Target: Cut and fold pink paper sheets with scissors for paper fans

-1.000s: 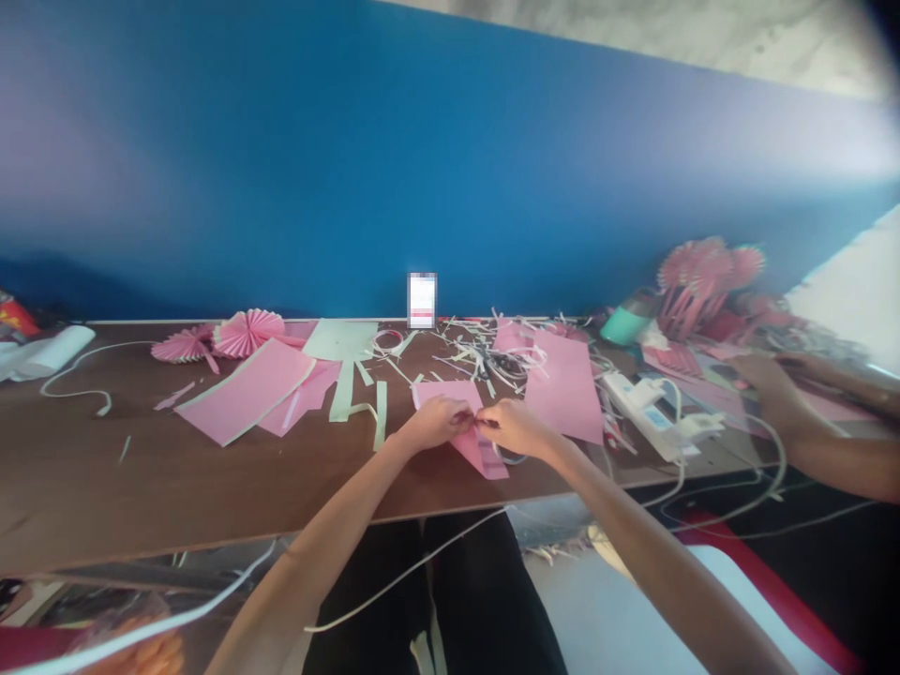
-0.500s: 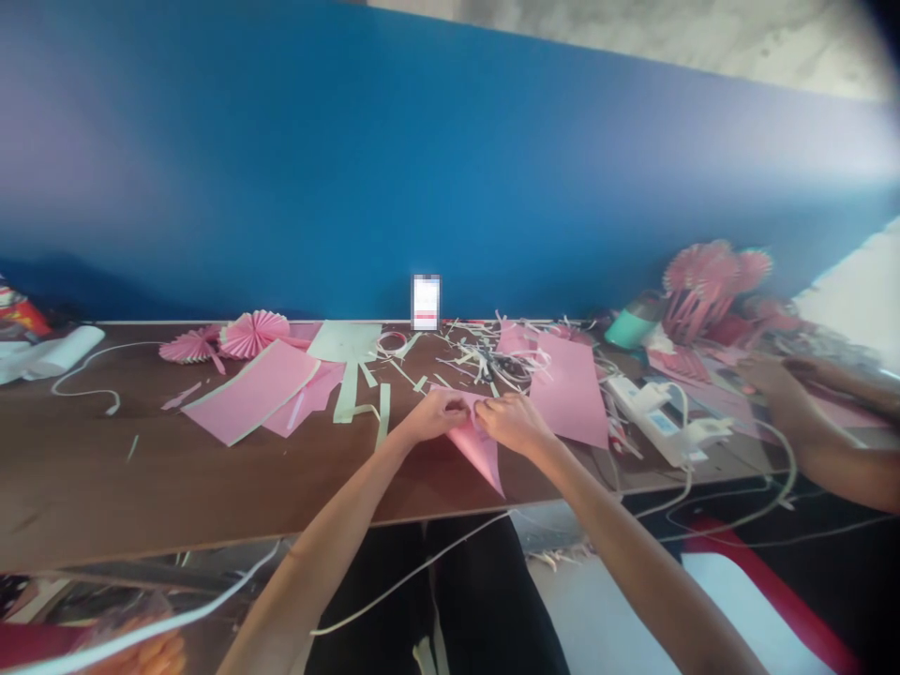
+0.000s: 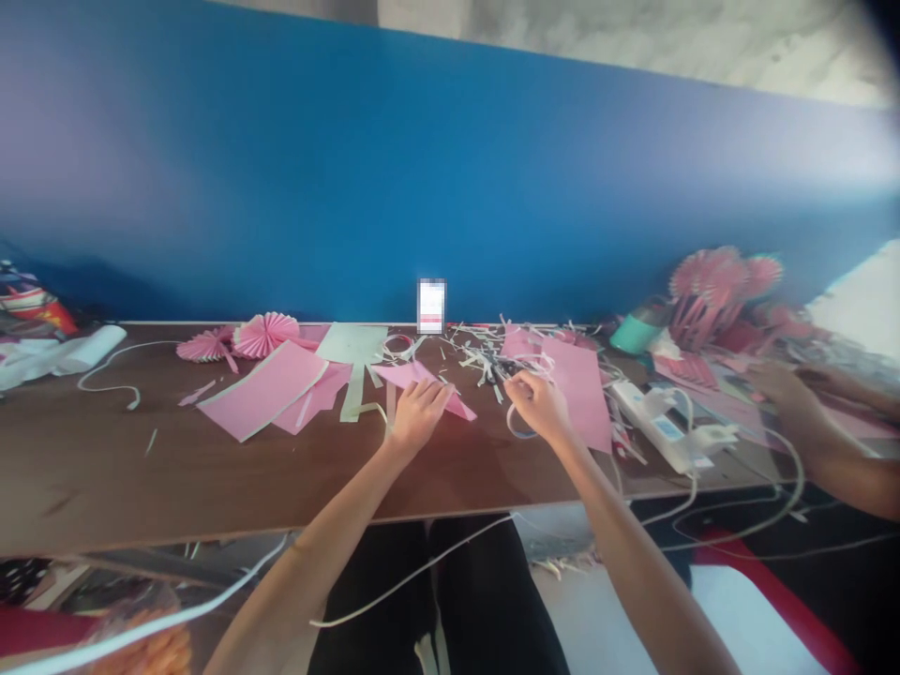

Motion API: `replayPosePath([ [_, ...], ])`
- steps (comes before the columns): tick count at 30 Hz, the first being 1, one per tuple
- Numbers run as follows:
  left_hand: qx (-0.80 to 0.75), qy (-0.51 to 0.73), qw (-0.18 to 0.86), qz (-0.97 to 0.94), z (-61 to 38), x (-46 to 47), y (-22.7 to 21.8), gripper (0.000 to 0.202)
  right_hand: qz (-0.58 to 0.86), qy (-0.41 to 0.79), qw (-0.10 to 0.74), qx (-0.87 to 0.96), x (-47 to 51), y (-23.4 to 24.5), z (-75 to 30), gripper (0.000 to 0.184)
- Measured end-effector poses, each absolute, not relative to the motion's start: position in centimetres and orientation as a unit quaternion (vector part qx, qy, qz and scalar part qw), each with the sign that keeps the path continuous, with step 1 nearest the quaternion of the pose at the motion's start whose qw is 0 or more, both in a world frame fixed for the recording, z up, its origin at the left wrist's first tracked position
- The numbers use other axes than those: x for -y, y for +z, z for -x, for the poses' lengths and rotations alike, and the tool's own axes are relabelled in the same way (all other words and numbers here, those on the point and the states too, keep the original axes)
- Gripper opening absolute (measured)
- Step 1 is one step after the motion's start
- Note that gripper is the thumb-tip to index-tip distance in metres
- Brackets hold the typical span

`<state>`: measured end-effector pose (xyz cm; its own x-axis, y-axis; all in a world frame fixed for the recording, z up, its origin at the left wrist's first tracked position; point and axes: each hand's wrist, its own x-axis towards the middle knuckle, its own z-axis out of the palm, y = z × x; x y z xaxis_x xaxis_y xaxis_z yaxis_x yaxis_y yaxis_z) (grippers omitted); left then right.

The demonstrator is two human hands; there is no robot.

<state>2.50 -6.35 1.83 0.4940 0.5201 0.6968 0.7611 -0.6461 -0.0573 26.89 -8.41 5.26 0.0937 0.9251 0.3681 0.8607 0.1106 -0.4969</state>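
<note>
My left hand (image 3: 418, 415) rests its fingers on a folded pink paper sheet (image 3: 422, 378), which lies on the brown wooden table (image 3: 127, 459). My right hand (image 3: 538, 408) is apart from that sheet, by a heap of pale paper shreds (image 3: 485, 356). Its fingers are closed and a thin pale paper strip (image 3: 516, 424) curls in a loop beneath them. A larger pink sheet (image 3: 580, 394) lies just beyond that hand. Dark scissor-like handles (image 3: 506, 368) seem partly hidden in the shreds.
A co-worker's hand (image 3: 780, 384) works at the right, past a white power strip (image 3: 667, 427) and a teal cup (image 3: 637, 328). Pink paper fans (image 3: 263, 336) and pink sheets (image 3: 262, 389) lie left. A white cord (image 3: 422, 562) crosses below the table edge.
The pink sheet has moved up the table and now lies flatter, no longer pinched between both hands. My hands have moved apart, with the right one going up and to the right.
</note>
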Motion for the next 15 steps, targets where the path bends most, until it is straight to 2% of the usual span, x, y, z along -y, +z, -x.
replayPosePath([
  [9, 0.303, -0.150, 0.165, 0.926, -4.2, 9.1, -0.4, 0.020, 0.662, 0.088, 0.345, 0.660, 8.3, 4.1, -26.4, 0.030],
  [15, 0.192, -0.116, 0.156, 0.962, -4.6, 9.2, -1.0, 0.018, 0.643, 0.183, 0.371, 0.644, 8.0, 2.1, -27.2, 0.034],
])
